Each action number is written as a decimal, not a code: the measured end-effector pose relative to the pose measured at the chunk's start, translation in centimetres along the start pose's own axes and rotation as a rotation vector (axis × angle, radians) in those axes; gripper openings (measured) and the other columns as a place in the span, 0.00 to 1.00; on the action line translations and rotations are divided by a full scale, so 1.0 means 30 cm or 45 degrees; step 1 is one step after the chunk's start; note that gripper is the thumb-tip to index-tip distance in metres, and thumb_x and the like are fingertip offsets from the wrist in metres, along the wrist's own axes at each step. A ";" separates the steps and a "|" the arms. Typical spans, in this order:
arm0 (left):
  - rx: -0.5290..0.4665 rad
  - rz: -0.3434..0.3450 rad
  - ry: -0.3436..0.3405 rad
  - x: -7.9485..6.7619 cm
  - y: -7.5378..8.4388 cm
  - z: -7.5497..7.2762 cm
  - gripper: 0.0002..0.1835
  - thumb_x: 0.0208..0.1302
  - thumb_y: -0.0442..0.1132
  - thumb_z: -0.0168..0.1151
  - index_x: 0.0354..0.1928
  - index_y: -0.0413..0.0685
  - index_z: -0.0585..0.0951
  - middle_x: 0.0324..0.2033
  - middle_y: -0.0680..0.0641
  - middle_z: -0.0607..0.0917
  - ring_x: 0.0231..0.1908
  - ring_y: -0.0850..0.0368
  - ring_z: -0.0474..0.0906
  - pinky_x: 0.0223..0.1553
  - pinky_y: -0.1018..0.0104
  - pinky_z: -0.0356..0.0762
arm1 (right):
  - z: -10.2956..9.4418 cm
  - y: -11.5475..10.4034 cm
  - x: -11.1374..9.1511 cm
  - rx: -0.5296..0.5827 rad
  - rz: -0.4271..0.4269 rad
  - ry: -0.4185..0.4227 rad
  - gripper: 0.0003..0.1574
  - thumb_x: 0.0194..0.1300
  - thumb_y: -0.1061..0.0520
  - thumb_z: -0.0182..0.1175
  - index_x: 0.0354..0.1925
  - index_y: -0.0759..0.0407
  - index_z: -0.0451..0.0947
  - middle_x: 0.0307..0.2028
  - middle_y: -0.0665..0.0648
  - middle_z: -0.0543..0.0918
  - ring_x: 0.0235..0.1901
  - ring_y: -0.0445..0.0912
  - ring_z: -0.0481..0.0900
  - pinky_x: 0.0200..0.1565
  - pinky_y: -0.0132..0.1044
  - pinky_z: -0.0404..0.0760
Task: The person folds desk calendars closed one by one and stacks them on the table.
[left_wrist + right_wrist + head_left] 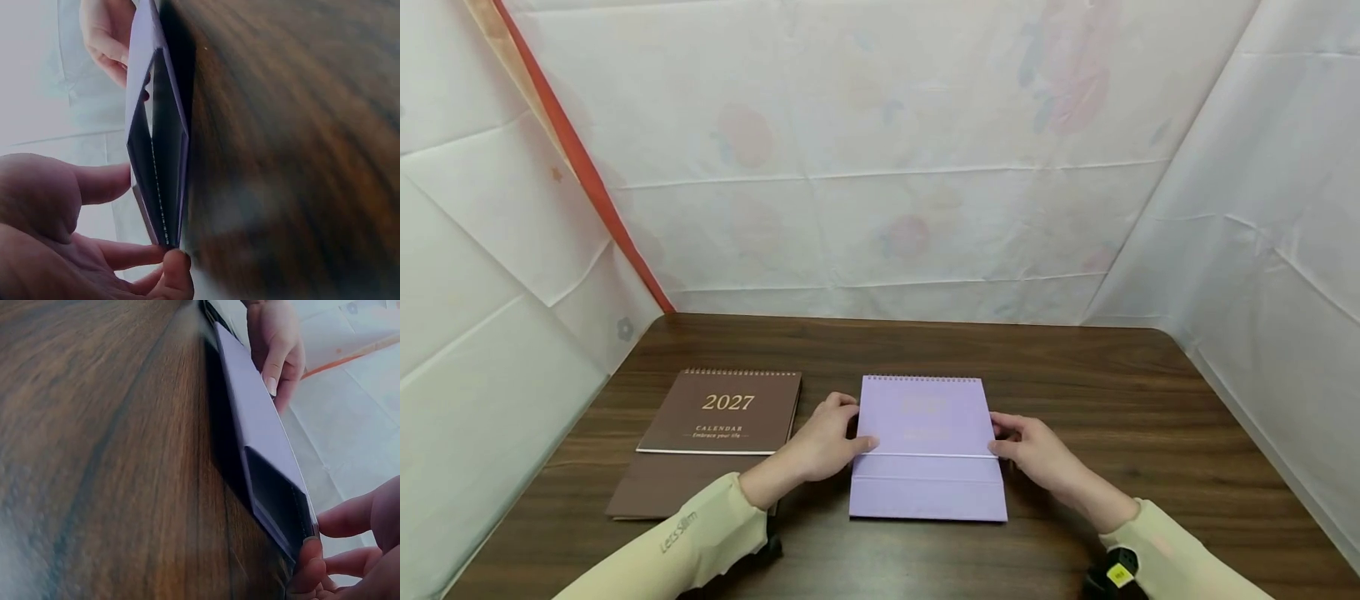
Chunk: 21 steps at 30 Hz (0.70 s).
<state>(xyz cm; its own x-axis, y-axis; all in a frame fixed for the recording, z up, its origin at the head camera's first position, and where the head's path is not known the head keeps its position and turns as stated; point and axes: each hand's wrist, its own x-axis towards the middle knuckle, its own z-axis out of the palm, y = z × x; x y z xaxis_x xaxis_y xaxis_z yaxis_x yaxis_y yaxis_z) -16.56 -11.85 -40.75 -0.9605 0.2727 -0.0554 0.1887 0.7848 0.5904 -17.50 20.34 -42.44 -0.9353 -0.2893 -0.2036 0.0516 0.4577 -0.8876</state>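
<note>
A pale purple spiral-bound desk calendar [925, 417] lies in the middle of the table, its stand partly folded. My left hand [826, 443] grips its left edge, thumb on the front and fingers at the side. On the opposite edge, my right hand [1039, 454] holds it between thumb and fingers. Both wrist views show a narrow hollow between the calendar's cover [142, 81] and its base panels. In the right wrist view, the fingertips of the right hand [356, 544] meet at the edge near the pages.
To the left lies a brown 2027 desk calendar [730, 412], partly covered by my left forearm. The dark wood table [1097, 375] ends at white patterned sheets [865, 233] behind and on both sides. A red strip [580, 158] runs down the left corner.
</note>
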 end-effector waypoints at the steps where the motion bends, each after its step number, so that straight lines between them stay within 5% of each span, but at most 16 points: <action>1: 0.010 0.013 -0.007 -0.001 -0.002 -0.001 0.28 0.65 0.45 0.68 0.57 0.28 0.78 0.60 0.36 0.72 0.61 0.39 0.69 0.60 0.46 0.68 | 0.001 0.000 0.001 -0.002 0.001 0.000 0.34 0.66 0.64 0.62 0.67 0.73 0.67 0.46 0.60 0.76 0.33 0.49 0.73 0.30 0.37 0.75; 12: 0.083 0.057 0.023 -0.005 -0.006 -0.027 0.28 0.63 0.44 0.70 0.60 0.34 0.78 0.62 0.41 0.73 0.64 0.43 0.68 0.62 0.48 0.67 | -0.001 -0.001 -0.010 -0.186 -0.051 0.046 0.30 0.66 0.61 0.64 0.64 0.69 0.73 0.43 0.56 0.78 0.34 0.47 0.74 0.31 0.36 0.76; 17: 0.153 0.275 0.047 -0.029 0.000 -0.044 0.23 0.64 0.40 0.69 0.60 0.42 0.79 0.60 0.44 0.77 0.62 0.46 0.71 0.62 0.48 0.68 | -0.005 -0.004 -0.036 -0.433 -0.220 0.074 0.29 0.65 0.58 0.66 0.62 0.66 0.76 0.43 0.54 0.78 0.33 0.43 0.76 0.29 0.34 0.76; 21: 0.275 0.479 0.049 -0.053 0.005 -0.050 0.19 0.65 0.42 0.69 0.56 0.47 0.82 0.59 0.45 0.79 0.61 0.47 0.73 0.61 0.49 0.70 | 0.005 -0.006 -0.068 -0.639 -0.432 0.099 0.28 0.63 0.57 0.68 0.60 0.64 0.78 0.49 0.54 0.77 0.41 0.44 0.77 0.38 0.39 0.79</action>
<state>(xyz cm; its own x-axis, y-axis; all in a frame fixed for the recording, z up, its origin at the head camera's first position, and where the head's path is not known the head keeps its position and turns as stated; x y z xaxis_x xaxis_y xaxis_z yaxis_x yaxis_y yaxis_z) -15.32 -12.99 -39.35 -0.8230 0.5440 0.1637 0.5614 0.7345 0.3812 -15.55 20.73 -41.94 -0.8945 -0.4347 0.1042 -0.4073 0.6964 -0.5909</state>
